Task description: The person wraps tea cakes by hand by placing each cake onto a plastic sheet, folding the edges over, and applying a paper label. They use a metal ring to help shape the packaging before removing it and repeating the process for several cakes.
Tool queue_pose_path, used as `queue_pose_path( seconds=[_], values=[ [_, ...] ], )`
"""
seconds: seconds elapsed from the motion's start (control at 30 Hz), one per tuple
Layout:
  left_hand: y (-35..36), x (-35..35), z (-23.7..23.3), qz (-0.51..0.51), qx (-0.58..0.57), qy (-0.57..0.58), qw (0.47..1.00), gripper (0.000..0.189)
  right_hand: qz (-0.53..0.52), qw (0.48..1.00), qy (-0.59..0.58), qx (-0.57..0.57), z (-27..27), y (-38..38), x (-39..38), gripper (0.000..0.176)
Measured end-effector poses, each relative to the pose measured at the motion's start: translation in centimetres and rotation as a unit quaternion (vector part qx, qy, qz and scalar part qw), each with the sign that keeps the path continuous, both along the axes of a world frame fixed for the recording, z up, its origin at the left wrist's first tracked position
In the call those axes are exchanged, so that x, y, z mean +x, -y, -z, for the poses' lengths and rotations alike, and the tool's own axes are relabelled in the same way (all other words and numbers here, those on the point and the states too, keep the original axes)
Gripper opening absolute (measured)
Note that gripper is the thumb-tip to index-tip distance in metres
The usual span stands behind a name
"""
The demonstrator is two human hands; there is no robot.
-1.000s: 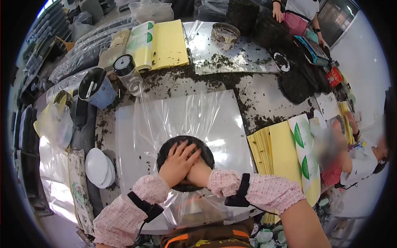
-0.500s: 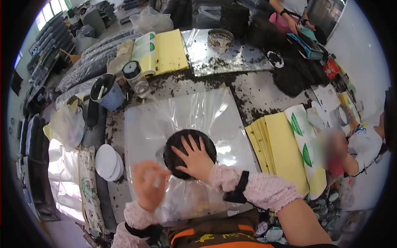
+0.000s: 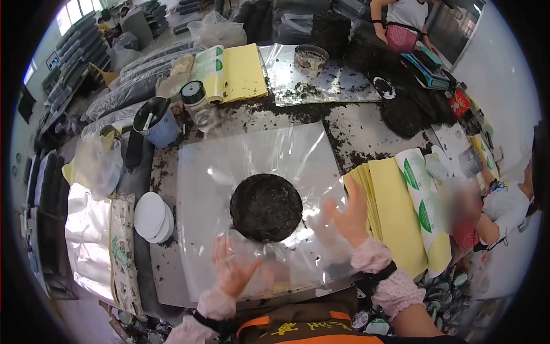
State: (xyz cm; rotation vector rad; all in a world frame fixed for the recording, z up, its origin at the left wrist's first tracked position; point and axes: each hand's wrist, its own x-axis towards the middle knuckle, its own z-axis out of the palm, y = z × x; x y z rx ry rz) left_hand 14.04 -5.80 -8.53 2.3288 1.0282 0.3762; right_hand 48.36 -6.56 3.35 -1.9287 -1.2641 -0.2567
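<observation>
A flat round cake of dark, flaky material (image 3: 266, 207), like pressed seaweed, lies on a clear plastic sheet (image 3: 206, 172) on the worktable. My left hand (image 3: 232, 266) is held over the sheet just below the cake, fingers stretched and thumb apart, with nothing in it. To the right of the cake, my right hand (image 3: 350, 213) hovers near the sheet's right edge. Its fingers are spread, somewhat blurred, and it too holds nothing. Neither hand touches the cake.
Yellow paper sheets (image 3: 395, 212) lie to the right, white discs (image 3: 153, 217) to the left. A blue bucket (image 3: 159, 127) and a clear jar (image 3: 197, 106) stand behind. A metal ring (image 3: 311, 56) rests on the far tray (image 3: 286, 86). Other people work at the right and far right.
My right hand has lifted off the cake and moved right, uncovering its top. My left hand has moved lower and to the right, and its fingers have stretched out.
</observation>
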Motion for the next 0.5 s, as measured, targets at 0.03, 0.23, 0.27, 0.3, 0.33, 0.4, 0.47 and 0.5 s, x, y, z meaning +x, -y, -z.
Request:
queue_pose_path(
  seconds=[0.03,0.23,0.27,0.3,0.33,0.4,0.47,0.5],
  values=[
    [-1.6,2.7,-2.7,-0.032,0.149,0.077,0.985,0.057,-0.017,0.975,-0.183,-0.128,1.8,2.1,1.5,0.053],
    [-4.5,9.4,-9.6,-0.020,0.161,0.048,0.986,0.053,-0.145,0.846,-0.506,-0.084,-1.8,7.8,2.1,0.026],
    [-4.2,9.1,-9.7,-0.026,0.126,0.065,0.990,0.050,-0.108,0.855,-0.504,-0.061,-1.4,7.6,2.5,0.029],
    [-4.4,9.0,-10.1,-0.033,0.137,0.080,0.987,0.030,-0.072,0.862,-0.499,-0.041,-0.7,7.0,3.1,0.032],
    [-4.2,8.7,-9.1,-0.060,0.115,0.098,0.987,0.027,-0.037,0.871,-0.490,-0.018,-0.1,6.2,4.0,0.035],
    [-4.4,8.7,-6.4,-0.118,0.082,0.143,0.979,0.020,-0.070,0.923,-0.373,-0.059,1.2,5.6,2.6,0.053],
    [-4.4,11.2,-9.3,-0.232,0.096,0.176,0.952,0.025,-0.195,0.906,-0.371,-0.056,4.2,4.4,-3.9,0.080],
    [-4.3,11.7,-9.9,-0.255,0.091,0.167,0.948,0.029,-0.252,0.844,-0.473,0.016,5.8,3.0,-6.2,0.092]
  ],
)
